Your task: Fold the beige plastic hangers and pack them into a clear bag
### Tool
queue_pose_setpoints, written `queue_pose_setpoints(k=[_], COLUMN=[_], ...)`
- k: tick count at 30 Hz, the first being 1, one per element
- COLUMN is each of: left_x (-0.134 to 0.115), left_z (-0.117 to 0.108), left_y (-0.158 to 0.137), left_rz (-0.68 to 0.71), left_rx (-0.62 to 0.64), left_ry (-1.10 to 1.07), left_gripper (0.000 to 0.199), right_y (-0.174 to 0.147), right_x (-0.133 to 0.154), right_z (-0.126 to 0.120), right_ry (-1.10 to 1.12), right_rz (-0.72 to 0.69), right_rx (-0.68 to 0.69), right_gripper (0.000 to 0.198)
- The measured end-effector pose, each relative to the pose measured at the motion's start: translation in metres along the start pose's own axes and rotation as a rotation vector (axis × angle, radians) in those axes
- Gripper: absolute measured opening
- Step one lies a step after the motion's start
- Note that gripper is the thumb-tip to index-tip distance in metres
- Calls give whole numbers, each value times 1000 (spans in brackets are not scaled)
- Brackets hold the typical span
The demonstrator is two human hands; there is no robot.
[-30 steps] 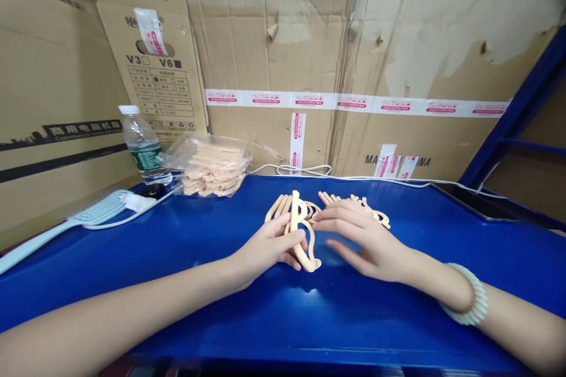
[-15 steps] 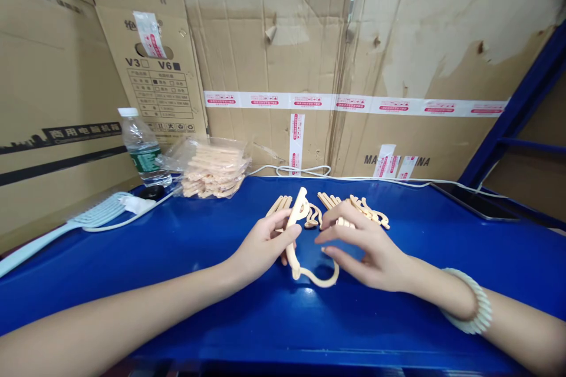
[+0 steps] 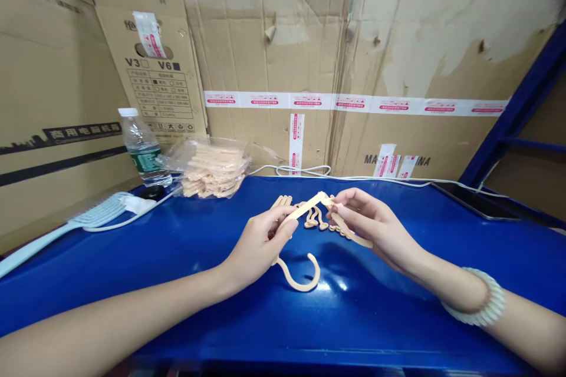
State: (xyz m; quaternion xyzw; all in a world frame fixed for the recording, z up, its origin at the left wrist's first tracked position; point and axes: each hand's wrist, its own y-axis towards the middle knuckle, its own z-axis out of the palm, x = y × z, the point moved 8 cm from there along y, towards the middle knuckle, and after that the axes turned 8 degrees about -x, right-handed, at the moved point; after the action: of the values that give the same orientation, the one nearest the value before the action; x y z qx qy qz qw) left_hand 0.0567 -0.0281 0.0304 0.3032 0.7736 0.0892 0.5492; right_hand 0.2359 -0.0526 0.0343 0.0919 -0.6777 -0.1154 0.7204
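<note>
Your left hand (image 3: 259, 241) pinched the cream folding hanger (image 3: 305, 207) near its hook (image 3: 300, 277), which dangled just above the blue surface (image 3: 177, 259). Your right hand (image 3: 371, 224) closed its fingertips on the hanger's other arm, spreading it. More hangers (image 3: 316, 221) lay just behind, on the surface.

2 hands: left (image 3: 259, 241), right (image 3: 375, 225), w/ 1 hanger (image 3: 305, 209) between. 1 bottle (image 3: 142, 147), 1 bag (image 3: 212, 168), 1 brush (image 3: 95, 212). Loose hanger pile (image 3: 316, 221): count unclear.
</note>
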Motion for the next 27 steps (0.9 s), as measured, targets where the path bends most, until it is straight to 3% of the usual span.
queue_pose_setpoints(k=[4,9,13,19,27], left_x=[-11,-25,-32,-33,-40], left_z=[-3,9,25,31,31], left_y=[-2,-14,-28,-32,-36], left_rz=[219,537,806,844,879], left_rx=[-32,30,83,125,119], left_ry=[228,568,888,960,982], left_gripper=[26,28,28,26,37], right_y=[2,-10,-20,-27,-32], right_x=[-16,-24,-31,-39,-23], right_z=[6,27,37,41,41], right_ry=[-20,-129,-121,-124,-371], right_rz=[157,191,272,375,163], right_rx=[88,354,438,467,386], right_gripper=[42,42,43,46,42])
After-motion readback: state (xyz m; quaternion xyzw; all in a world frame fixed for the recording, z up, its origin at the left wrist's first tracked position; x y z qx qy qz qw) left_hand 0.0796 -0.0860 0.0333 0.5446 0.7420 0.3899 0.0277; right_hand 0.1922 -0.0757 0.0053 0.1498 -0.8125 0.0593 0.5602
